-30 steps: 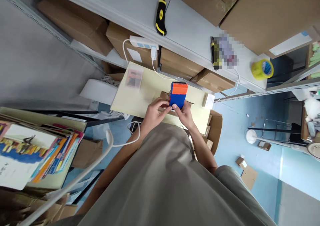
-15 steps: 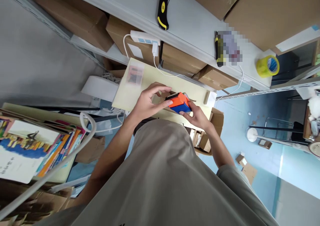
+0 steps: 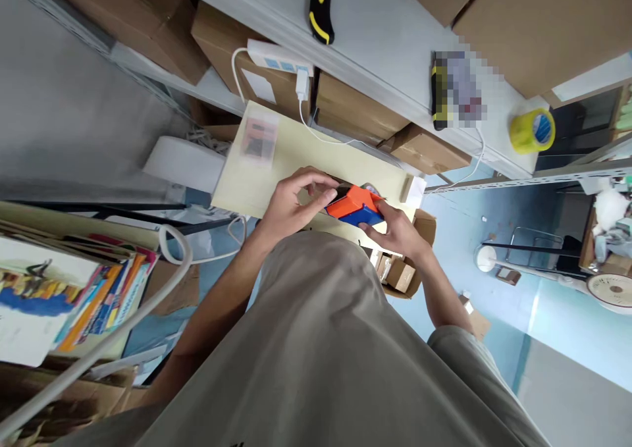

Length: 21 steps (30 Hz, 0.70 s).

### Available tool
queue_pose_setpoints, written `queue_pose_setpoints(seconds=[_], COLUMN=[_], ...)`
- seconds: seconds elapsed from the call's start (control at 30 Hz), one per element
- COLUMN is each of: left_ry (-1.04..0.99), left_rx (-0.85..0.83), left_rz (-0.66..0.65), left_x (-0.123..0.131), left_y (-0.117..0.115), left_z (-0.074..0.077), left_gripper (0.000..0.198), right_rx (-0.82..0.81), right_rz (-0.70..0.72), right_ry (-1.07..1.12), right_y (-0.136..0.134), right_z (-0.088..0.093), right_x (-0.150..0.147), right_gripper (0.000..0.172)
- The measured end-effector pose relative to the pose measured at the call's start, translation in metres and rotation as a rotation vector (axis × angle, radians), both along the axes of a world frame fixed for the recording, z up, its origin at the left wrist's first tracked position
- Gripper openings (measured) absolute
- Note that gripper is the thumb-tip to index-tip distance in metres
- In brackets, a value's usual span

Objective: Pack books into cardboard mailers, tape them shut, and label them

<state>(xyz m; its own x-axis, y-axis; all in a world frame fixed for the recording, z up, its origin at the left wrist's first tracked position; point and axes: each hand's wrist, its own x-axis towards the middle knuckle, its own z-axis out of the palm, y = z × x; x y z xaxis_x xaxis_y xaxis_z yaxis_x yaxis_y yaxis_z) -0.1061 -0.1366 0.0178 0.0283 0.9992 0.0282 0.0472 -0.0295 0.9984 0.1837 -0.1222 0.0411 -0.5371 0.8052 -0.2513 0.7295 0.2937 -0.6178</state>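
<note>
A small orange and blue box (image 3: 356,205) is held over the pale yellow tabletop (image 3: 291,144), tilted, its orange face up and its blue side toward me. My right hand (image 3: 395,228) grips its right end, thumb on the blue side. At the left end, my left hand (image 3: 299,200) has its thumb and forefinger curled close together beside a dark part of the box. Whatever lies between those fingertips is too small to make out. Behind the box a grey round item (image 3: 369,188) partly shows, perhaps a tape roll.
Above the table runs a grey shelf (image 3: 375,45) bearing a black-yellow utility knife (image 3: 321,9) and yellow tape (image 3: 532,131). A white power strip (image 3: 280,57) trails a cable. A clear packet (image 3: 260,139) lies on the table. An open carton (image 3: 423,236) stands below right; books (image 3: 106,295) are left.
My left thumb has moved up off the orange face, closer to the forefinger. More of the box's left end shows. My right hand keeps its grip; the whole view has shifted slightly.
</note>
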Motion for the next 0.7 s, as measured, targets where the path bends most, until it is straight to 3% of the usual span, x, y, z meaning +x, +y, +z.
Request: queue_pose_setpoints(seconds=[0.13, 0.27, 0.47, 0.53, 0.7], left_ry=[-0.198, -0.281, -0.374, -0.379, -0.351], left_rx=[-0.283, -0.426, -0.504, -0.494, -0.513], left_rz=[0.032, 0.128, 0.135, 0.162, 0.454], left_x=[0.013, 0.025, 0.036, 0.027, -0.021], left_y=[0.007, 0.002, -0.010, -0.006, 0.012], left_z=[-0.031, -0.060, -0.065, -0.064, -0.084], left_gripper=[0.042, 0.037, 0.036, 0.038, 0.035], right_rx=[-0.112, -0.240, -0.409, -0.443, -0.444], right_rz=[0.007, 0.020, 0.151, 0.163, 0.088], right_ry=[-0.075, -0.130, -0.211, -0.242, -0.398], right_y=[0.010, 0.023, 0.049, 0.059, 0.078], right_z=[0.006, 0.015, 0.050, 0.060, 0.078], right_x=[-0.006, -0.013, -0.020, -0.018, -0.004], right_gripper=[0.060, 0.068, 0.069, 0.068, 0.074])
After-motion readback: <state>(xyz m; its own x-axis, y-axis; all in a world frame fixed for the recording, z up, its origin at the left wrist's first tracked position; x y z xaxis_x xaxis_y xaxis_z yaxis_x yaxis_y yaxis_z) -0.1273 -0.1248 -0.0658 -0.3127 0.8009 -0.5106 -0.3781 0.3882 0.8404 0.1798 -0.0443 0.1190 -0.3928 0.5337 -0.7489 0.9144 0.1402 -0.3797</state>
